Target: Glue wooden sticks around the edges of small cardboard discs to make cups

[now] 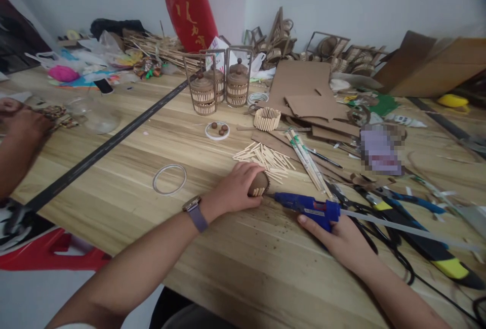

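My left hand [235, 187] grips a small round brown cardboard disc [257, 183], tilted, with a few short wooden sticks along its lower edge. In my right hand [341, 240] is a blue hot glue gun [307, 206], its nozzle close to the disc's right edge. A long pale glue stick [383, 220] runs out of the gun's back. Just beyond my left hand lies a loose pile of short wooden sticks [266, 157]. Behind that pile stands a small ring of upright sticks [267, 118]. My right fingers partly hide the gun's handle.
Pliers [413, 201], a yellow-black cutter [448, 263] and black cables crowd the right. Finished lidded baskets [203, 93], cardboard sheets [299, 81] and a tape ring [169, 179] lie on the table. Another person's hands [23, 121] are at the far left.
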### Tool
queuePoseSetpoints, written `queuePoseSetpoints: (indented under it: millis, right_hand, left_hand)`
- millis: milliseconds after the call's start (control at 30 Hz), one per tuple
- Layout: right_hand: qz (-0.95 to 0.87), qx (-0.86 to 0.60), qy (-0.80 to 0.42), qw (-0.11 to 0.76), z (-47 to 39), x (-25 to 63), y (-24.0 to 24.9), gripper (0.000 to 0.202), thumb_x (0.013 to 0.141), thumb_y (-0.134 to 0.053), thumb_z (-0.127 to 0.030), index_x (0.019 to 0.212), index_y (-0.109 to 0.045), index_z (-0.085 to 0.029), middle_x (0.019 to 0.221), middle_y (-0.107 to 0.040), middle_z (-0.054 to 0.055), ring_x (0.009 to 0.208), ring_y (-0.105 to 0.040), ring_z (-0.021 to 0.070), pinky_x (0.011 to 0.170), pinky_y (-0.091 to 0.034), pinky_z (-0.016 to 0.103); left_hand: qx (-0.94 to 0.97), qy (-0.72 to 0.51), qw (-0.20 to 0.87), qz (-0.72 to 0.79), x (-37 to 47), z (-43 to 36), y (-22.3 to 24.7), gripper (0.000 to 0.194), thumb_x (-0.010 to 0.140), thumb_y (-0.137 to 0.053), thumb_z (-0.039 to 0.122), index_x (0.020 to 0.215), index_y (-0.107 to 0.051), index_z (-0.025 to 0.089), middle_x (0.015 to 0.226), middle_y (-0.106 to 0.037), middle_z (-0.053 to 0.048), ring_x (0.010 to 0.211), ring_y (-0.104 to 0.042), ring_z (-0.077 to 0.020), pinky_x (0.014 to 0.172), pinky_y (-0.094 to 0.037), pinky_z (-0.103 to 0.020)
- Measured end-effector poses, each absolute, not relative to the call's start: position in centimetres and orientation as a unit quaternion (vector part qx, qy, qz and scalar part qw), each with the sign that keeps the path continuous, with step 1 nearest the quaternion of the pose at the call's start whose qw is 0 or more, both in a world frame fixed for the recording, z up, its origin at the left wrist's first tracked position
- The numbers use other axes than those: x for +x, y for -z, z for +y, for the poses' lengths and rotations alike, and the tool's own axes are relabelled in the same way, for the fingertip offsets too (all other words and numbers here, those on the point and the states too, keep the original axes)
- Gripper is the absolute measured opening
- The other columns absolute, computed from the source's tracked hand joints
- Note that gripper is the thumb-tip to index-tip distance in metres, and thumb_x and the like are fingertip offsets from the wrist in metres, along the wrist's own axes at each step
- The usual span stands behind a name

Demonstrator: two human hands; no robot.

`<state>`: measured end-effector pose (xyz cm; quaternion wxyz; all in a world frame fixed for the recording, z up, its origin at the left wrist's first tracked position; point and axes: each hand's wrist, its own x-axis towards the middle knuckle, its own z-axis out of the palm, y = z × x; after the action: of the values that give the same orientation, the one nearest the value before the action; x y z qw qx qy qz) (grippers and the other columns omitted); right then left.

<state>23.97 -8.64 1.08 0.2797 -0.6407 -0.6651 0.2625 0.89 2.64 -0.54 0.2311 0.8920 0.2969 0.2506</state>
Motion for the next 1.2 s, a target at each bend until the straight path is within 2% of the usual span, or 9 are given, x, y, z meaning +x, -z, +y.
queuePoseSetpoints:
  millis: [567, 933, 1200]
  right_hand:
    - [-0.680, -0.638, -0.245, 0.265, -8.6, 23.0, -1.2, 0.036, 0.081, -0.055, -0.046, 0.096, -0.075, -0.020, 0.097, -0.078, 0.007, 0.091, -0.072, 0.0279, 0.081, -0.059, 0.039]
    - [-0.684, -0.656, -0.218, 0.234, -8.7, 22.8, -1.0, 0.041, 0.082, -0.051, -0.050, 0.096, -0.076, -0.021, 0.097, -0.077, 0.009, 0.091, -0.072, 0.0302, 0.084, -0.057, 0.042]
    - [-0.684, -0.659, -0.214, 0.227, -8.6, 22.6, -1.3, 0.040, 0.081, -0.051, -0.050, 0.093, -0.077, -0.022, 0.096, -0.077, 0.008, 0.090, -0.072, 0.0306, 0.079, -0.058, 0.041]
  left_hand:
    - [0.894, -0.249, 0.226, 0.296, 0.9, 2.6, 0.6, 0.064, 0.069, -0.069, 0.016, 0.127, -0.043, 0.020, 0.131, -0.049, -0.012, 0.125, -0.042, -0.0286, 0.109, -0.036, -0.047]
    - [0.894, -0.248, 0.221, 0.300, 0.9, 2.6, 0.7, 0.064, 0.068, -0.068, 0.017, 0.127, -0.044, 0.017, 0.131, -0.049, -0.012, 0.126, -0.041, -0.0282, 0.109, -0.036, -0.045]
    - [0.891, -0.251, 0.233, 0.298, 0.9, 2.6, 0.6, 0.063, 0.069, -0.067, 0.016, 0.127, -0.045, 0.017, 0.131, -0.049, -0.013, 0.126, -0.040, -0.0289, 0.109, -0.036, -0.047]
